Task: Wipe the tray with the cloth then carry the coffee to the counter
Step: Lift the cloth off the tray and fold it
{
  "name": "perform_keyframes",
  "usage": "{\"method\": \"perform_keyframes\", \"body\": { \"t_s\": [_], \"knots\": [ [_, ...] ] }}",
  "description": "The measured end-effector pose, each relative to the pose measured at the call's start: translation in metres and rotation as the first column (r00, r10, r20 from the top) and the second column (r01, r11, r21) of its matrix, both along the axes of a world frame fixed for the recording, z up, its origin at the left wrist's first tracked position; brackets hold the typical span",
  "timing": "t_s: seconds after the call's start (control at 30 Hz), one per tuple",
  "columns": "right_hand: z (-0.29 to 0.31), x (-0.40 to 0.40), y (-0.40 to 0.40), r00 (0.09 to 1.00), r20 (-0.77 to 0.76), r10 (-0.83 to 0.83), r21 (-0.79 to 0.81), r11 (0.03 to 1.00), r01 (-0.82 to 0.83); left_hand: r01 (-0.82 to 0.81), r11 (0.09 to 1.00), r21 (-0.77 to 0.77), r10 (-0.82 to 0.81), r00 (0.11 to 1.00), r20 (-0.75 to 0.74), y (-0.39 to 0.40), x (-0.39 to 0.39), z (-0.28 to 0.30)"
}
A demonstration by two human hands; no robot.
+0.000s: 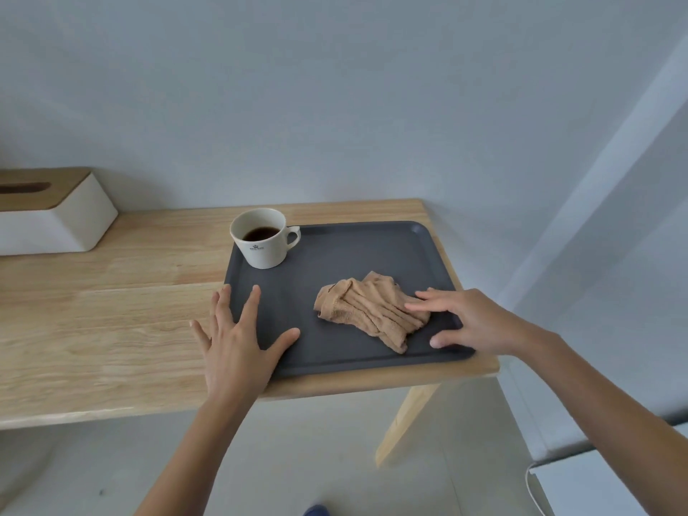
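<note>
The left hand (238,340) is lying spread flat on the near left corner of the dark tray (342,255), holding nothing. The right hand (469,322), fingers apart, is touching the crumpled tan cloth (368,307) lying near right on the tray. The cloth looks soft and light, best bunched at its middle. The coffee cup (262,238) is standing at the far left corner; it is likely fragile and spillable.

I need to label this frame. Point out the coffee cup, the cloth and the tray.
coffee cup (265,251): head view, on the white front wall below the rim.
cloth (366,310): head view, on the middle of the crumpled tan fabric.
tray (335,255): head view, on the bare dark floor right of the cup.
</note>
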State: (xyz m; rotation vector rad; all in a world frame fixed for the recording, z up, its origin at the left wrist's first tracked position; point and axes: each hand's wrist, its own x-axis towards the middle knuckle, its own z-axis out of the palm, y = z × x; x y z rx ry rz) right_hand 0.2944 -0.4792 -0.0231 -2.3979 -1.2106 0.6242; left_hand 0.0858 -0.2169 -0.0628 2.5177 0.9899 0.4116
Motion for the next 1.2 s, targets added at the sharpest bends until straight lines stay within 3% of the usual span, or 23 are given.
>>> {"method": "perform_keyframes", "body": {
  "t_s": [0.13, 0.27, 0.37, 0.5, 0.67, 0.83, 1.0, 1.07, 1.13, 1.2],
  "knots": [
    [-0.001, 0.002, 0.007, 0.987, 0.153, -0.049, 0.195, 0.981, 0.018, 0.174, 0.985, 0.002, -0.170, 0.963, 0.210, -0.044, 0.016, 0.006],
    [0.021, -0.001, 0.027, 0.980, 0.198, -0.015, 0.206, 0.978, -0.027, 0.320, 0.947, 0.027, -0.319, 0.931, 0.178, -0.096, 0.040, 0.014],
    [0.051, -0.005, 0.045, 0.978, 0.206, -0.013, 0.289, 0.956, -0.048, 0.223, 0.974, 0.038, -0.226, 0.968, 0.110, -0.119, 0.064, 0.018],
    [0.083, -0.009, 0.065, 0.977, 0.213, 0.024, 0.327, 0.940, -0.094, 0.089, 0.991, 0.096, -0.111, 0.958, 0.265, -0.121, 0.078, 0.024],
    [0.105, -0.003, 0.075, 0.966, 0.256, -0.037, 0.428, 0.901, -0.079, 0.136, 0.981, -0.142, -0.076, 0.928, 0.365, -0.085, 0.057, 0.056],
    [0.131, -0.009, 0.092, 0.954, 0.299, -0.009, 0.478, 0.867, -0.142, 0.123, 0.987, -0.106, -0.092, 0.961, 0.262, -0.037, 0.037, 0.080],
    [0.172, -0.028, 0.124, 0.917, 0.398, -0.021, 0.586, 0.775, -0.236, 0.173, 0.967, -0.184, -0.124, 0.960, 0.252, -0.021, 0.027, 0.072],
    [0.187, -0.033, 0.133, 0.910, 0.409, -0.059, 0.626, 0.744, -0.233, 0.241, 0.919, -0.311, -0.134, 0.935, 0.327, -0.019, 0.021, 0.063],
    [0.199, -0.035, 0.140, 0.903, 0.421, -0.088, 0.644, 0.729, -0.229, 0.314, 0.856, -0.410, -0.081, 0.866, 0.494, -0.015, 0.016, 0.057],
    [0.207, -0.034, 0.146, 0.889, 0.443, -0.113, 0.647, 0.728, -0.229, 0.351, 0.852, -0.388, -0.025, 0.767, 0.641, -0.008, 0.012, 0.055]
  ]
}}
